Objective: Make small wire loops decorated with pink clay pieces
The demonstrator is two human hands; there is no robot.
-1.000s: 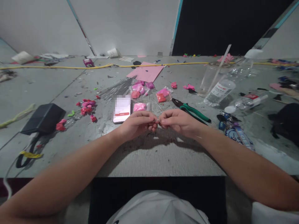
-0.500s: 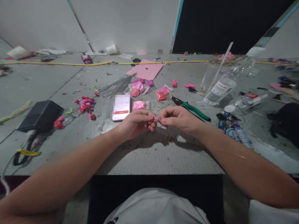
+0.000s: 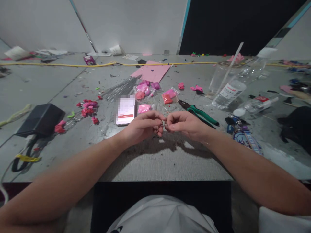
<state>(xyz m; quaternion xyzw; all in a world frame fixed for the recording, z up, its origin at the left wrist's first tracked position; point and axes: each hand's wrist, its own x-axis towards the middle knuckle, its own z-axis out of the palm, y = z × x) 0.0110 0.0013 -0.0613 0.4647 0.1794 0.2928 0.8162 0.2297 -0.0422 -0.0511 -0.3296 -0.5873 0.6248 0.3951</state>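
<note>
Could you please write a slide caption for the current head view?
Left hand and right hand pinch a thin strand near a phone and green-handled pliers.

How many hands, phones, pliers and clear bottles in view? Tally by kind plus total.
Hands: 2 (left hand, right hand)
Phone: 1
Pliers: 1
Clear bottles: 2 (white-labelled bottle, red-labelled bottle)
Total: 6
</note>
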